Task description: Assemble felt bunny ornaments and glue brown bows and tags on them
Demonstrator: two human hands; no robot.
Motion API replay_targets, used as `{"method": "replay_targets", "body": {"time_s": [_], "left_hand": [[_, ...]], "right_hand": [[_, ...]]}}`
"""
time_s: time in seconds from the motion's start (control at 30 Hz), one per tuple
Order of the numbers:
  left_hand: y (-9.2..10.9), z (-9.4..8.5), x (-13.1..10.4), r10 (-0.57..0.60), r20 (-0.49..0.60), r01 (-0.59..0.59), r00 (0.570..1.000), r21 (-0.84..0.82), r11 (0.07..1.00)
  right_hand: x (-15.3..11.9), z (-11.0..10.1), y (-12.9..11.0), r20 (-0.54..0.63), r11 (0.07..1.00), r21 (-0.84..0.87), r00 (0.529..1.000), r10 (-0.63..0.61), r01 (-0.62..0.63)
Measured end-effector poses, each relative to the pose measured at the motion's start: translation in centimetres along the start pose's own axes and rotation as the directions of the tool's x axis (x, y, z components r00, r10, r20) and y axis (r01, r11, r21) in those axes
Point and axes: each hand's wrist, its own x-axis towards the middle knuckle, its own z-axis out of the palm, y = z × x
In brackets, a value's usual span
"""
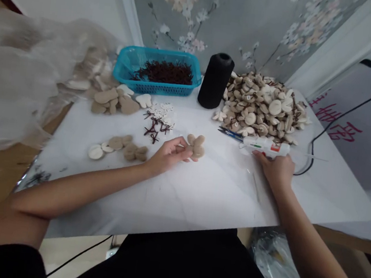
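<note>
A beige padded fabric piece with rounded, ear-like lobes point(198, 148) is pinched at its left edge by my left hand point(167, 157), just above the white table. Over to the right, my right hand point(278, 170) is wrapped round a white glue gun point(264, 144) with an orange label; its nozzle points left. Blue-handled thread snips point(230, 133) lie against the nozzle end. Left of my left hand are beige lobed pieces point(135, 152) and a white round piece point(95, 152). Small dark-red bows point(152, 131) and little white tags point(163, 113) lie behind it.
A blue basket point(156, 89) of dark-red bows stands at the back beside a black thread cone point(215, 80). A large heap of beige and white pieces point(260, 105) fills the back right. Plastic bags point(20, 78) crowd the left. A black cord point(313, 148) runs at right.
</note>
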Motion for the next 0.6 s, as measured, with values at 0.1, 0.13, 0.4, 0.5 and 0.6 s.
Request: {"method": "replay_targets", "body": {"time_s": [0.1, 0.13, 0.4, 0.5, 0.6], "left_hand": [[-0.1, -2.6, -1.3, -0.010, -0.199, -0.001, 0.980, -0.054, 0.999], [0.0, -3.5, -1.7, -0.007, -0.275, -0.012, 0.962, -0.067, 0.998], [1.4, -7.4, -2.3, 0.061, -0.699, -0.196, 0.712, -0.115, 0.974], [1.6, -6.9, -1.9, 0.045, -0.692, -0.193, 0.721, -0.138, 0.971], [1.4, -6.7, -2.2, 0.052, -0.632, -0.164, 0.774, -0.121, 0.979]], "right_hand": [[-1.0, -0.2, 0.6, -0.060, 0.995, -0.068, 0.996, 0.065, -0.069], [-1.8, -0.3, 0.9, -0.116, 0.995, -0.040, 0.989, 0.089, -0.095], [-7.2, -0.2, -6.1, -0.219, 0.843, 0.304, 0.893, -0.392, 0.445], [-4.1, 0.9, -14.2, -0.011, 0.620, 0.374, 0.672, -0.740, 0.689], [0.0, 2.3, -21.2, 0.026, 0.517, 0.360, 0.545, -0.838, 0.777]]}}
